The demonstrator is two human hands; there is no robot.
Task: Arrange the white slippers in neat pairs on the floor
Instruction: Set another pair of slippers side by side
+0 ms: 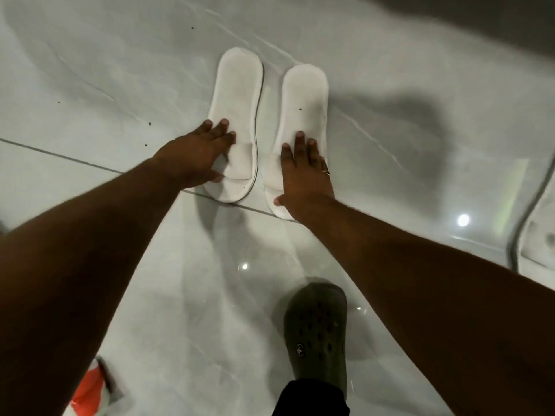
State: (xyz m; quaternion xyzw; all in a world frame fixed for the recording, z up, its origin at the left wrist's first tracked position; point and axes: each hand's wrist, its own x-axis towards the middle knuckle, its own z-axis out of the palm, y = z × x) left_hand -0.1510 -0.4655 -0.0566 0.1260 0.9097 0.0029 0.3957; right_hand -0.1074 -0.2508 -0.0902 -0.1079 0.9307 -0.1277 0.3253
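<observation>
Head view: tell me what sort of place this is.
Probably an indoor room, perhaps a hotel or home. The floor is glossy pale marble-look tile reflecting ceiling lights, two thin white slippers of the disposable sort lie under the hands, and the person wears a clog.

The left hand (pixel 198 151) hides the near part of the left slipper (pixel 237 103), and the right hand (pixel 303 172) hides the toe band of the right slipper (pixel 304 97). At three o'clock a third slipper (pixel 537 235) is cut off by the edge and blurred. At seven o'clock a red and white object (pixel 93 391) is cropped and too smeared to identify. The dark clog (pixel 316 328) at six o'clock is blurred, its heel hidden under a trouser leg (pixel 309 399).
</observation>
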